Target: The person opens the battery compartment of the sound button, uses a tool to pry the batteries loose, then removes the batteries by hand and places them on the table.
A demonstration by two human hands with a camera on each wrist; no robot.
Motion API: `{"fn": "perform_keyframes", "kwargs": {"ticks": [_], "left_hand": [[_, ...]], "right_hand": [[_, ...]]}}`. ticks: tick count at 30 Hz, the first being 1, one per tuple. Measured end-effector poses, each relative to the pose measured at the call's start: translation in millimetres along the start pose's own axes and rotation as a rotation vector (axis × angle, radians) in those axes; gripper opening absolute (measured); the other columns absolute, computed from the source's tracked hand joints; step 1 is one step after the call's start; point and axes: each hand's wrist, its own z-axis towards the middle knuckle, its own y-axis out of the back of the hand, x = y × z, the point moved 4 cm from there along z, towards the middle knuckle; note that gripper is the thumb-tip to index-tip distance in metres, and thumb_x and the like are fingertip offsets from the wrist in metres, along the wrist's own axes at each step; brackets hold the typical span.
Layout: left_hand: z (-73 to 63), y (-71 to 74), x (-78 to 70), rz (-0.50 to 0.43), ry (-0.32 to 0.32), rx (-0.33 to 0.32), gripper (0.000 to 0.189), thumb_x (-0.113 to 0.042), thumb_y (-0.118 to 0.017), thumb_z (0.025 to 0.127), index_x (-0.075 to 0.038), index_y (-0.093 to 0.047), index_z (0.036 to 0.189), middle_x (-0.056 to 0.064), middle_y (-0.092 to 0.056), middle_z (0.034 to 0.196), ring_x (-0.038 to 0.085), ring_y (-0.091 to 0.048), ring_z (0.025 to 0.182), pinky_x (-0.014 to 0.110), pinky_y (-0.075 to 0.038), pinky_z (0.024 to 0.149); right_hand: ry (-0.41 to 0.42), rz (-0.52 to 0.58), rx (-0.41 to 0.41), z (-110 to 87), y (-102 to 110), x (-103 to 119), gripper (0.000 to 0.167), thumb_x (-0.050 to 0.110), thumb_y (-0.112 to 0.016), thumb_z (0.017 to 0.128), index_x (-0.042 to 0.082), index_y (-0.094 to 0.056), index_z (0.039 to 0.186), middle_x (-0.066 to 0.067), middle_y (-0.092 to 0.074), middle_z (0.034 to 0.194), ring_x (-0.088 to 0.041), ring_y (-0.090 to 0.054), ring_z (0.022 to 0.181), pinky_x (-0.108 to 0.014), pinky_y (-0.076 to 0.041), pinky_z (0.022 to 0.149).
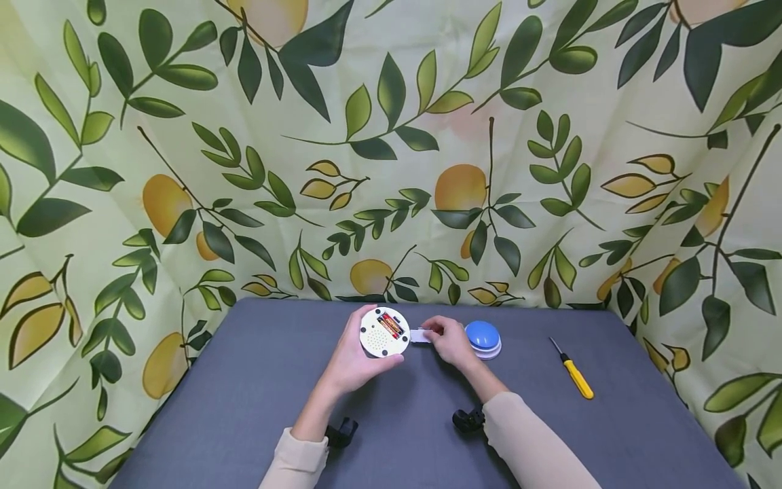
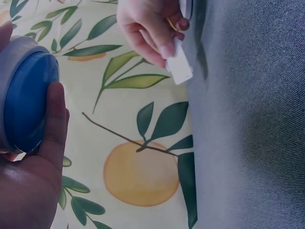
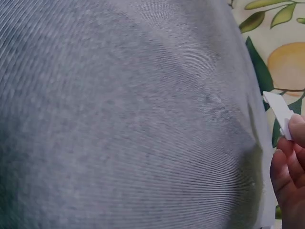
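My left hand (image 1: 351, 360) grips a round white buzzer button (image 1: 377, 341) by its rim, lifted over the table with its underside towards the head camera. Two red-and-gold batteries (image 1: 391, 325) lie side by side in its uncovered compartment, above a patch of small speaker holes. The left wrist view shows the buzzer's blue dome (image 2: 31, 100) on the other side. Close to its right edge, my right hand (image 1: 453, 343) pinches a small white battery cover (image 1: 419, 336) between thumb and fingers. In the right wrist view the cover (image 3: 279, 113) sticks out past the fingertips.
A second buzzer (image 1: 482, 335), blue dome up on a white base, stands on the grey table (image 1: 256, 380) just beyond the right hand. Farther right lies a screwdriver (image 1: 574, 375) with a yellow handle. A leaf-and-fruit patterned cloth (image 1: 403, 224) rises behind the table.
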Motion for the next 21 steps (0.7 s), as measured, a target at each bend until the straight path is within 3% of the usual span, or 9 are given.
{"fn": "perform_keyframes", "kwargs": {"ticks": [9,15,21], "left_hand": [[-0.3,-5.2,-1.0,0.004,0.009,0.031,0.100,-0.024,-0.096,0.066,-0.013,-0.040,0.148,0.003,-0.049,0.136,0.020,-0.052,0.119,0.045,-0.041,0.104],[-0.7,-3.7,-1.5,0.017,0.005,0.021,0.100,-0.024,-0.095,0.066,-0.010,-0.041,0.148,0.003,-0.050,0.135,0.020,-0.052,0.117,0.046,-0.042,0.101],[-1.1,-3.3,-0.8,0.030,0.004,0.028,0.100,-0.026,-0.095,0.066,-0.011,-0.040,0.148,0.002,-0.050,0.135,0.020,-0.052,0.118,0.045,-0.041,0.102]], "right_hand": [[-0.008,-0.092,0.051,-2.7,-6.1,-4.4,0.008,0.002,-0.073,0.091,0.006,-0.075,0.097,-0.001,-0.067,0.084,-0.015,-0.058,0.077,-0.035,-0.050,0.072],[0.049,-0.178,0.063,-1.7,-10.5,-3.3,0.007,0.003,-0.074,0.089,0.004,-0.073,0.097,-0.003,-0.062,0.086,-0.017,-0.057,0.078,-0.037,-0.050,0.073],[0.039,-0.183,0.057,-3.0,-8.7,-3.3,0.007,0.005,-0.074,0.090,0.005,-0.074,0.098,-0.002,-0.060,0.086,-0.016,-0.055,0.078,-0.035,-0.049,0.073]]}}
